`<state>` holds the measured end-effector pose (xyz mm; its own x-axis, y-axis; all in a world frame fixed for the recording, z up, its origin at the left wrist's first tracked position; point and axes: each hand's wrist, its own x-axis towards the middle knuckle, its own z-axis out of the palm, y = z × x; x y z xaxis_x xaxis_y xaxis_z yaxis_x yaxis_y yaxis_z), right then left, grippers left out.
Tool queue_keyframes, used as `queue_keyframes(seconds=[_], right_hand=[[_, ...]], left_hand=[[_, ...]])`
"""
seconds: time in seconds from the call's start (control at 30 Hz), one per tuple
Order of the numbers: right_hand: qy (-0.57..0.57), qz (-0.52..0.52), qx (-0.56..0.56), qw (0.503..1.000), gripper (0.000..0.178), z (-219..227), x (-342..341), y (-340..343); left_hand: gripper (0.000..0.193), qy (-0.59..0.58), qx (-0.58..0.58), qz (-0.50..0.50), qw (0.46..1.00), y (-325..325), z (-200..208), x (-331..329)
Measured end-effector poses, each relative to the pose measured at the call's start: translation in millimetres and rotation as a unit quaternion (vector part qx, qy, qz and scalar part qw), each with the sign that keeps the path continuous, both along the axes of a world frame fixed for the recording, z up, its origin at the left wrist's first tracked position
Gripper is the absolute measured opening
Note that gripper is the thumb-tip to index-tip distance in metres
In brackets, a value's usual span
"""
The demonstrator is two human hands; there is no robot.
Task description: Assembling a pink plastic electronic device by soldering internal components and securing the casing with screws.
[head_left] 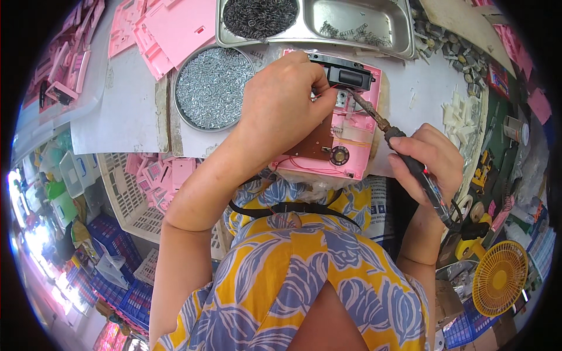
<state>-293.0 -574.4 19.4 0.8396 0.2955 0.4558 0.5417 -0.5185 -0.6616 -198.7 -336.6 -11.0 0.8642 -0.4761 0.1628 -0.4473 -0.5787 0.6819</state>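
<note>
A pink plastic housing (364,149) lies in front of me, its inside facing up. It carries a brown board (313,144), a small round speaker-like part (339,155) and a black plastic unit (351,77) along its far edge. Over its left side, my left hand (287,96) is closed in a pinch, with a thin red wire (333,87) at the fingertips. My right hand (430,158) grips a soldering iron (381,123) by its dark handle. The iron slants up-left, its tip beside the black unit, close to the left fingertips; whether it touches is hard to see.
A round tray of small silver screws (213,88) stands left of the housing. Behind are a metal tray (404,26) with dark springs and pink panels (181,29). White plastic pieces (459,120) lie right. Lower down are a crate (126,202) and a yellow fan (499,279).
</note>
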Motion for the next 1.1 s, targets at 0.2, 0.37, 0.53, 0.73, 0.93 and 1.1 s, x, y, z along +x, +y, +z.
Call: queue_keyframes(seconds=[0.2,0.37,0.53,0.73,0.93,1.1], right_hand=[[0.002,0.001,0.002,1.000,0.039,-0.3,-0.9,-1.7],[0.005,0.003,-0.002,1.000,0.039,0.7,-0.6,-2.0],[0.002,0.005,0.000,1.000,0.039,-0.3,0.0,-1.5],[0.008,0.002,-0.007,1.000,0.038,2.2,0.1,-0.8],[0.011,0.001,-0.017,1.000,0.038,0.2,3.5,2.6],[0.016,-0.003,-0.031,0.999,0.037,-3.2,6.4,4.7]], left_hand=[[0.015,0.004,0.002,0.000,1.000,0.0,0.6,0.2],[0.016,0.005,0.004,0.001,1.000,0.0,0.7,0.4],[0.016,0.003,0.007,0.008,1.000,0.1,0.8,-0.7],[0.015,0.011,-0.028,-0.001,1.000,2.4,-0.1,-1.4],[0.013,0.010,-0.057,0.004,0.998,2.9,-2.5,-2.7],[0.013,0.014,-0.059,0.013,0.998,1.6,-1.8,-4.6]])
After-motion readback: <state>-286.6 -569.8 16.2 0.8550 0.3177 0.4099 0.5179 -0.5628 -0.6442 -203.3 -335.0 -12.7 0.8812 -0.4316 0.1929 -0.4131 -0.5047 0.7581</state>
